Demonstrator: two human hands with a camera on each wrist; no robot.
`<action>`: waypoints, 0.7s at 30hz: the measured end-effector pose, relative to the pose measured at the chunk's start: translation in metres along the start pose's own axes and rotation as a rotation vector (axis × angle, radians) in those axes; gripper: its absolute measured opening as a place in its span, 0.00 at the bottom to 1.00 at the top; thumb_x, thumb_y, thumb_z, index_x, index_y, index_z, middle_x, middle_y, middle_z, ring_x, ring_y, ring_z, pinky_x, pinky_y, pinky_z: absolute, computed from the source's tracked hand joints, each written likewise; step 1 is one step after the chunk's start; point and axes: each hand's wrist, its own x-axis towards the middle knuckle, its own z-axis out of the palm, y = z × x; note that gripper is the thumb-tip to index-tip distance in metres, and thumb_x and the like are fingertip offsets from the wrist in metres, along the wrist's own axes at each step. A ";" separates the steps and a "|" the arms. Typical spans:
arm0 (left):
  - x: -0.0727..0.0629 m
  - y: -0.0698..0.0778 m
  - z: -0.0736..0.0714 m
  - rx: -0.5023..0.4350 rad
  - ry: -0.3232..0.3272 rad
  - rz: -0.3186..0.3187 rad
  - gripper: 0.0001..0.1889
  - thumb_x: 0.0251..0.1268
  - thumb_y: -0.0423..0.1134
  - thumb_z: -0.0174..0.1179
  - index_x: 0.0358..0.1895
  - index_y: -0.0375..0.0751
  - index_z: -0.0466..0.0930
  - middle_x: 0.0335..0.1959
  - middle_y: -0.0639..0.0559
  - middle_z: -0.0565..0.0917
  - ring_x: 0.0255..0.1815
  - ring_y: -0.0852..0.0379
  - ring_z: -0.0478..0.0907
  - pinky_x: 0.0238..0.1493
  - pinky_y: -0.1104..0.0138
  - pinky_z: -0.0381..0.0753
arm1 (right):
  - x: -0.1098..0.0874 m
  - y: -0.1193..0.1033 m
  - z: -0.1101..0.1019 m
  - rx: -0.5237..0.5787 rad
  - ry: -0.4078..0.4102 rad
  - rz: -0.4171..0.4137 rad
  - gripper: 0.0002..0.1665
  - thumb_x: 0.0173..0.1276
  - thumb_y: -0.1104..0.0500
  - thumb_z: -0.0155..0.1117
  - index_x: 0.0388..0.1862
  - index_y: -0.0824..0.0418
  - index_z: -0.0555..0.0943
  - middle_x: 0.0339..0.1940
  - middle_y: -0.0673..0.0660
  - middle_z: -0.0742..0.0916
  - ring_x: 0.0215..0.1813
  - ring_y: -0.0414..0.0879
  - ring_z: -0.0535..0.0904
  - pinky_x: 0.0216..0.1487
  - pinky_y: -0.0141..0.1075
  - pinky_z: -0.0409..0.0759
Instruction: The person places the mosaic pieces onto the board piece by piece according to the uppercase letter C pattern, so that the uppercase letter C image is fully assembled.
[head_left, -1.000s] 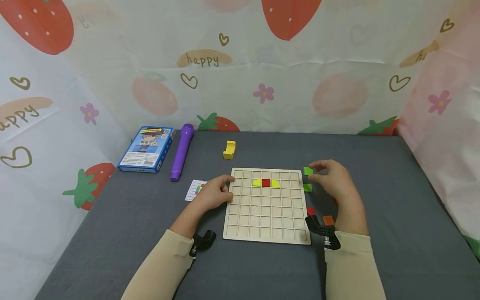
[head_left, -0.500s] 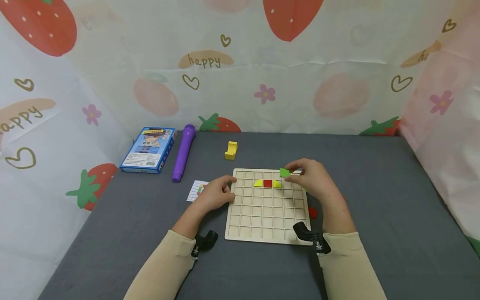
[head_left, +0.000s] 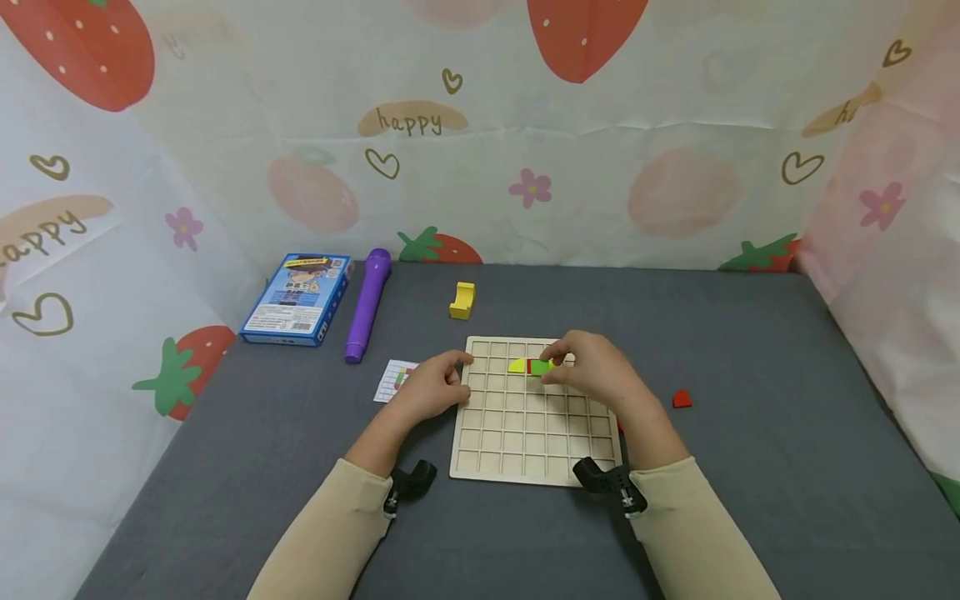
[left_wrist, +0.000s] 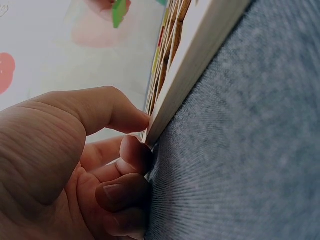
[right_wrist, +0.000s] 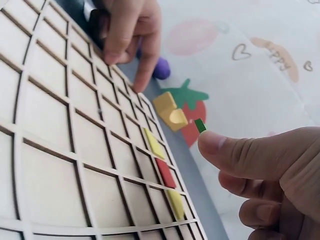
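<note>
A square wooden grid board [head_left: 498, 425] lies on the table. My left hand [head_left: 430, 387] holds its left edge; in the left wrist view the thumb [left_wrist: 122, 112] touches the rim and the other fingers are curled. My right hand [head_left: 596, 371] pinches a green tile [head_left: 538, 367] above the board's upper rows. In the right wrist view the green tile [right_wrist: 200, 125] shows edge-on past the thumb, clear of the board. One row of cells holds a yellow curved piece [right_wrist: 154, 144], a red square tile [right_wrist: 165, 173] and another yellow piece [right_wrist: 176, 204].
A patterned card [head_left: 392, 380] lies left of the board, partly behind my left hand. Farther back are a blue box [head_left: 297, 300], a purple microphone-shaped object [head_left: 367, 307] and a yellow notched block [head_left: 462, 301]. A small red piece [head_left: 682, 399] lies to the right.
My right hand has picked the green tile up from right of the board and carried it left, over the filled row. The left hand keeps its place on the board's edge.
</note>
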 end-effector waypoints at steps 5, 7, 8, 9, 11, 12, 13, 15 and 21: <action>0.000 -0.001 0.000 0.005 0.003 0.005 0.29 0.58 0.31 0.62 0.67 0.38 0.76 0.22 0.54 0.76 0.20 0.59 0.68 0.25 0.66 0.65 | 0.005 -0.002 0.010 -0.075 -0.037 -0.037 0.19 0.62 0.53 0.78 0.51 0.56 0.90 0.38 0.51 0.83 0.38 0.47 0.76 0.39 0.43 0.75; 0.000 -0.001 0.001 0.001 0.002 0.005 0.29 0.58 0.31 0.61 0.67 0.38 0.76 0.22 0.54 0.75 0.20 0.59 0.68 0.25 0.66 0.65 | 0.008 -0.003 0.015 -0.095 -0.048 -0.062 0.20 0.61 0.53 0.79 0.51 0.57 0.90 0.37 0.50 0.84 0.38 0.45 0.77 0.39 0.43 0.76; 0.000 -0.001 0.001 0.000 0.001 0.004 0.29 0.58 0.31 0.61 0.67 0.38 0.76 0.22 0.54 0.75 0.19 0.59 0.68 0.25 0.66 0.65 | 0.009 -0.003 0.018 -0.108 -0.048 -0.077 0.19 0.61 0.53 0.79 0.50 0.57 0.90 0.37 0.49 0.85 0.37 0.44 0.77 0.40 0.42 0.76; 0.000 -0.001 0.000 0.000 0.000 0.002 0.29 0.58 0.31 0.61 0.67 0.38 0.76 0.22 0.54 0.75 0.19 0.60 0.68 0.25 0.66 0.64 | 0.010 -0.004 0.020 -0.119 -0.051 -0.089 0.19 0.61 0.54 0.79 0.50 0.57 0.90 0.36 0.49 0.85 0.37 0.43 0.78 0.40 0.42 0.77; 0.000 0.000 0.000 -0.001 -0.001 0.003 0.29 0.58 0.31 0.61 0.67 0.38 0.76 0.22 0.54 0.76 0.19 0.59 0.68 0.24 0.66 0.64 | 0.011 -0.006 0.025 -0.144 -0.056 -0.112 0.17 0.61 0.54 0.79 0.48 0.58 0.91 0.34 0.48 0.85 0.36 0.42 0.77 0.41 0.41 0.76; 0.000 0.000 0.000 -0.001 -0.001 0.002 0.29 0.58 0.32 0.61 0.67 0.38 0.76 0.22 0.54 0.76 0.19 0.59 0.68 0.24 0.66 0.65 | 0.012 -0.007 0.027 -0.159 -0.059 -0.117 0.17 0.61 0.54 0.79 0.48 0.58 0.91 0.33 0.48 0.84 0.35 0.42 0.76 0.40 0.41 0.76; 0.000 0.000 0.000 0.001 0.000 0.003 0.29 0.58 0.32 0.61 0.67 0.38 0.76 0.22 0.54 0.76 0.19 0.59 0.68 0.25 0.66 0.65 | 0.012 -0.008 0.029 -0.174 -0.063 -0.117 0.16 0.61 0.54 0.79 0.47 0.58 0.91 0.32 0.48 0.84 0.34 0.43 0.75 0.39 0.40 0.75; 0.000 0.000 0.000 0.001 0.001 0.000 0.29 0.58 0.32 0.62 0.67 0.39 0.76 0.22 0.54 0.76 0.20 0.59 0.68 0.25 0.66 0.65 | 0.013 -0.010 0.033 -0.216 -0.073 -0.118 0.16 0.62 0.54 0.78 0.47 0.56 0.91 0.29 0.48 0.82 0.32 0.42 0.74 0.36 0.39 0.74; 0.000 -0.001 0.001 -0.001 0.002 -0.004 0.30 0.58 0.32 0.62 0.67 0.39 0.76 0.22 0.54 0.75 0.19 0.60 0.67 0.24 0.66 0.64 | 0.012 -0.018 0.041 -0.301 -0.055 -0.095 0.11 0.63 0.53 0.77 0.43 0.53 0.93 0.31 0.46 0.82 0.30 0.41 0.76 0.31 0.36 0.75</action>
